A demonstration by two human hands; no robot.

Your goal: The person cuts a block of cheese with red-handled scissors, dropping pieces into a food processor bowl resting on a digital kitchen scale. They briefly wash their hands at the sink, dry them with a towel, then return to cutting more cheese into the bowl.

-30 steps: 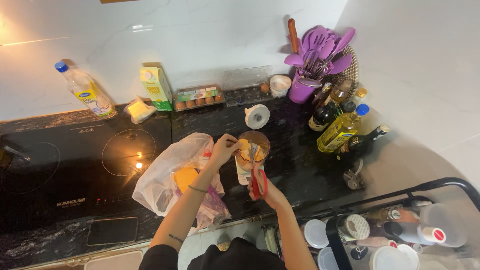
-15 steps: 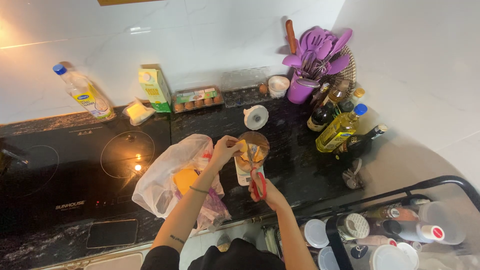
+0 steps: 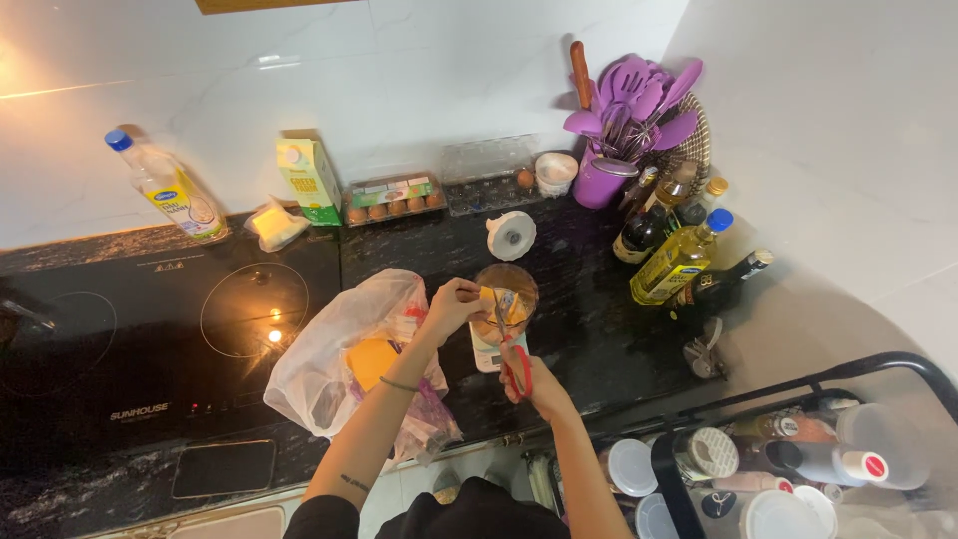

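A small yellow packet [image 3: 502, 302] is held up by the left hand [image 3: 451, 302], with the fingers pinched tight on its edge. The packet is kept right over a round brown bowl [image 3: 506, 289]. The bowl is set on a small white scale [image 3: 486, 351] on the dark counter [image 3: 589, 329]. Red scissors [image 3: 513, 351] are gripped by the right hand [image 3: 534, 377], with the fingers closed around the red handles. The blades are pointed up at the packet, and they look to be touching it. Whether the blades are open cannot be told.

Just left of the hands, a clear plastic bag [image 3: 344, 349] is spread on the counter, and something orange can be seen inside it. A black stove top [image 3: 150, 349] is found further left. By the back wall, a bottle with a blue cap [image 3: 168, 188], a green and white carton [image 3: 308, 180] and a tray of eggs [image 3: 391, 199] are lined up. A purple pot of purple spoons [image 3: 624, 125] is kept at the far right, with dark and yellow bottles [image 3: 674, 255] beside it.
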